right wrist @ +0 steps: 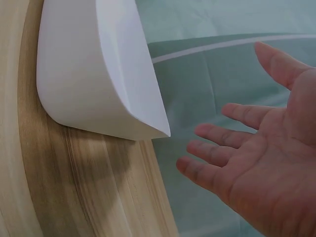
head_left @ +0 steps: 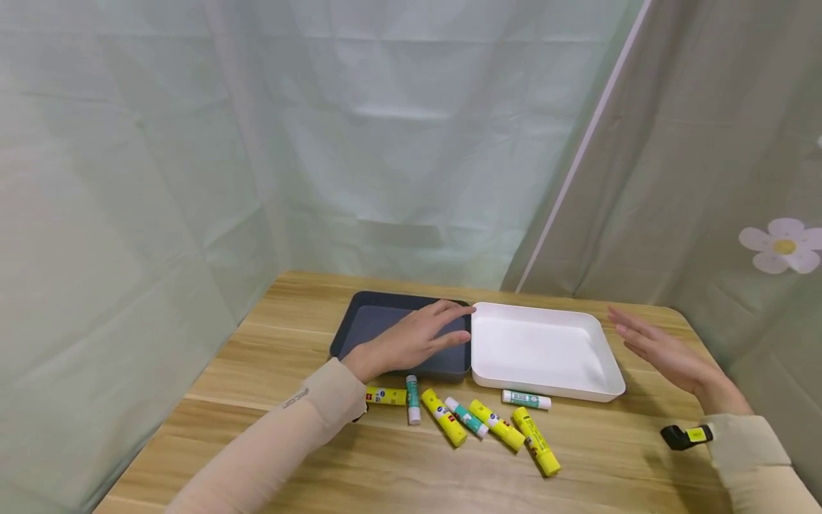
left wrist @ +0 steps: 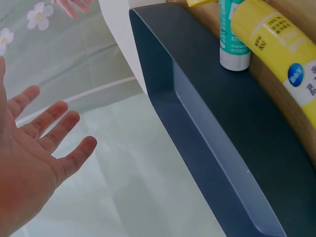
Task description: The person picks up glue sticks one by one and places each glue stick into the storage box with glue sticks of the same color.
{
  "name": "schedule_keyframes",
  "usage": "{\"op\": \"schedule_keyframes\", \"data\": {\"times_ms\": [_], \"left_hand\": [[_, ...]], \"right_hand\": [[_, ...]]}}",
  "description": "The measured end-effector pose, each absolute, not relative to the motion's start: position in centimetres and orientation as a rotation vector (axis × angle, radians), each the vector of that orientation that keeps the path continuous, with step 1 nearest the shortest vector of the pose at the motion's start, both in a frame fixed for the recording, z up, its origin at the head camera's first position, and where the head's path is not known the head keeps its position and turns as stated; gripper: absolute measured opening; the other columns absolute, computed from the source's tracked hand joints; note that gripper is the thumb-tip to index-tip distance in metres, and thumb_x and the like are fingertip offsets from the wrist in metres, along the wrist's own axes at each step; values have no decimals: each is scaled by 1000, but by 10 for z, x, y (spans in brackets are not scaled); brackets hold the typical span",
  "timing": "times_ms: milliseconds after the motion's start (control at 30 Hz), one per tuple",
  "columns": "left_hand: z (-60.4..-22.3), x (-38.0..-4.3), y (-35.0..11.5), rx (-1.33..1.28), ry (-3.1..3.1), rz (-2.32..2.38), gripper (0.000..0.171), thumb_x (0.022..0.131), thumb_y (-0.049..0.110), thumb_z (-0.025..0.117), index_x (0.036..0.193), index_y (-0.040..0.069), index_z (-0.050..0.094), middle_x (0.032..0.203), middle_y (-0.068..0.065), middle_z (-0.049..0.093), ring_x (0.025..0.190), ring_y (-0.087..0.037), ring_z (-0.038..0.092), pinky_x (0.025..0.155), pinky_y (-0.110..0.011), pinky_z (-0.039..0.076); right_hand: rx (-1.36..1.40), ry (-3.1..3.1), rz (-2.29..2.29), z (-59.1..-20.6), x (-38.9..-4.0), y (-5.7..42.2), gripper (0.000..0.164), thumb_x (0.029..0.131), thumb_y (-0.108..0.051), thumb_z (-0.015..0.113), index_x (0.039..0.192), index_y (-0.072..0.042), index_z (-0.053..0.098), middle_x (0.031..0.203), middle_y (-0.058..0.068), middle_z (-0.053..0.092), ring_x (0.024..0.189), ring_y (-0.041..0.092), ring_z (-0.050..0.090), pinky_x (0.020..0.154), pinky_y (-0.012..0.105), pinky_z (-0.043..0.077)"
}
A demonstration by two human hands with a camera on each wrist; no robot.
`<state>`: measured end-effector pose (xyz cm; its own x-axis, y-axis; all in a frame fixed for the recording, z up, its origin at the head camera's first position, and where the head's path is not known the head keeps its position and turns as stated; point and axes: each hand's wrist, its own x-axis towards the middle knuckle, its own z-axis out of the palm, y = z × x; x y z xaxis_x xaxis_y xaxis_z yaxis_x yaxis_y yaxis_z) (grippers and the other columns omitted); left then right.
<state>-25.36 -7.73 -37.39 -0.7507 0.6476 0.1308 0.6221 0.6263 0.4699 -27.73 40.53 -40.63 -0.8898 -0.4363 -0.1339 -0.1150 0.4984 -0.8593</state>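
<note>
My left hand [head_left: 414, 339] hovers over the dark blue-grey tray [head_left: 366, 310], its fingers spread and holding nothing. To the right of the white tray [head_left: 542, 350], my right hand [head_left: 668, 357] is raised with extended fingers and an unfilled palm. Several glue sticks lie in front of the trays. Among the yellow ones are a yellow glue stick [head_left: 443, 417] and another yellow glue stick [head_left: 536, 442] farther right. Smaller green-and-white ones include a green glue stick [head_left: 413, 400] and one green glue stick [head_left: 526, 400] by the white tray's front wall. My left forearm partly covers the leftmost yellow stick.
The two trays stand side by side at the back of the wooden table [head_left: 257, 400]. Behind and beside it hang pale curtains [head_left: 411, 143], with a flower print [head_left: 783, 246] on the right. A black wrist camera [head_left: 683, 437] sits at my right cuff.
</note>
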Motion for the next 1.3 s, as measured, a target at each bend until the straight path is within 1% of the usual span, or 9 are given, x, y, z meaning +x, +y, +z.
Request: {"op": "schedule_keyframes", "data": {"times_ms": [100,200,267,367,533,700,800,1000,1300], "left_hand": [[-374,-251,-79,1091,2774,771,62,109,58,40,164,30,34,161,-3,41,145,-25,44,117,-51,36],[-374,-248,-80,1101,2761,775,62,108,58,40,163,30,35,161,-3,41,145,-26,45,118,-51,36],[-374,-246,-81,1109,2755,778,61,108,58,41,163,31,35,160,-3,42,144,-25,45,118,-51,36],[-374,-243,-82,1119,2747,786,61,109,57,41,163,30,36,160,-2,42,144,-25,45,118,-51,36],[-376,-240,-84,1106,2735,785,62,108,59,41,162,30,37,161,0,42,145,-23,44,119,-50,35],[-379,-236,-88,1090,2735,790,63,107,62,40,162,31,38,161,0,42,146,-23,43,119,-50,35],[-380,-234,-91,1089,2738,793,62,107,63,39,161,32,38,160,0,43,147,-22,42,119,-50,35],[-383,-229,-98,1105,2728,809,61,107,60,41,160,31,41,157,1,46,145,-22,44,118,-50,35],[-389,-220,-108,1102,2717,822,58,107,61,41,159,34,42,154,4,48,140,-20,48,115,-49,39]], "right_hand": [[-447,2405,-1365,-408,-277,406,72,114,-38,39,167,-5,4,171,25,4,156,34,13,99,5,35],[-457,2388,-1391,-411,-276,407,71,115,-36,39,166,-1,4,170,29,5,151,7,25,99,5,36],[-458,2373,-1417,-412,-275,408,71,115,-34,39,165,1,4,169,31,5,137,-14,31,99,6,36],[-477,2361,-1450,-415,-274,410,69,115,-30,38,165,3,5,168,32,6,123,-26,36,99,6,37],[-510,2344,-1479,-420,-271,415,66,116,-27,36,165,4,4,170,28,8,126,-24,37,99,7,38],[-512,2314,-1503,-425,-271,416,66,116,-25,37,163,6,3,167,36,5,124,-24,39,100,8,39],[-508,2312,-1517,-428,-273,414,66,115,-24,38,163,6,4,165,38,8,123,-24,40,99,8,39],[-514,2309,-1531,-435,-277,407,65,115,-25,39,162,9,10,164,27,23,127,-20,42,102,10,39],[-497,2307,-1532,-442,-277,405,66,115,-28,38,162,9,10,164,37,13,126,-19,41,101,12,39]]}}
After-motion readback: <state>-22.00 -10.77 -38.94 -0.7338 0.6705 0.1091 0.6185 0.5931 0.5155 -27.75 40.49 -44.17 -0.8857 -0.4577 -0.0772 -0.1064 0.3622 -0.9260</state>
